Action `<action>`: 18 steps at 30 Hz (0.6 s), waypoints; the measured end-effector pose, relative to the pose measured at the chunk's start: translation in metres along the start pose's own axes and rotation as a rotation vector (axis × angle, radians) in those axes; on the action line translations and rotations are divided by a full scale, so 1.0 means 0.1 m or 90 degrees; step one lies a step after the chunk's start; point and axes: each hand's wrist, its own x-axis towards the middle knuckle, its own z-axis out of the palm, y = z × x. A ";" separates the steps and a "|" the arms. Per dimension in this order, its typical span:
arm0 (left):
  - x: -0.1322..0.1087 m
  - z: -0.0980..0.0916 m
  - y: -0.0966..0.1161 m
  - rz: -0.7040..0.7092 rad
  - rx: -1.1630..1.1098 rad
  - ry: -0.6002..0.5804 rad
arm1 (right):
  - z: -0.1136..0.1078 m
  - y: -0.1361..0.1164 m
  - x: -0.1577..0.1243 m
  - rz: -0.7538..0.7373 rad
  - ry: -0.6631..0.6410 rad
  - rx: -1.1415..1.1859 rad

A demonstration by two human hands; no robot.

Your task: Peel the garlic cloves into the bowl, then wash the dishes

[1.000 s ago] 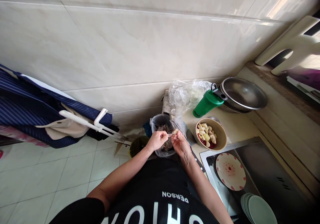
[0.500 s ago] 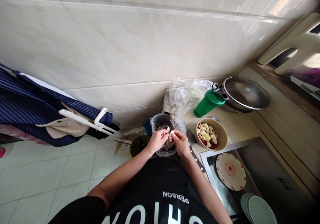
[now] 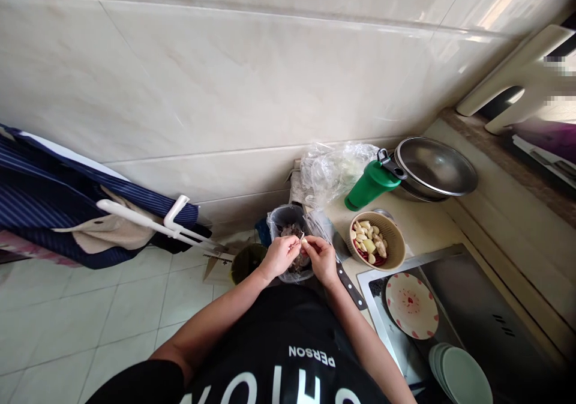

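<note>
- Fingertips point(image 3: 294, 246) of left hand point(image 3: 279, 256) and right hand point(image 3: 321, 260) pinch a small garlic clove point(image 3: 303, 241) between them, centre frame.
- Beneath them, a bag-lined bin point(image 3: 283, 217).
- Right of it, a basket point(image 3: 398, 245) of peeled cloves point(image 3: 369, 243).

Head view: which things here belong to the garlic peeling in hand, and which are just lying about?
In use: left hand and right hand, both pinching a garlic clove; bag-lined bin beneath them; basket of peeled cloves.
Lying about: knife, green bottle, steel bowl, clear plastic bag, patterned plate.
</note>
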 end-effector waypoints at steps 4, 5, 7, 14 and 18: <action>0.00 0.02 -0.01 -0.021 -0.016 0.010 | 0.01 0.00 -0.01 -0.033 0.000 -0.037; 0.00 0.03 -0.02 -0.029 -0.028 0.017 | 0.01 0.00 -0.01 -0.034 0.001 -0.034; 0.00 0.05 -0.05 -0.050 -0.070 0.032 | 0.01 0.01 -0.01 -0.012 -0.006 0.007; 0.01 0.08 -0.05 -0.128 -0.273 -0.011 | 0.01 -0.03 -0.03 0.120 -0.098 0.261; 0.01 0.07 -0.04 -0.133 -0.253 0.018 | 0.01 -0.05 -0.02 0.135 -0.103 0.325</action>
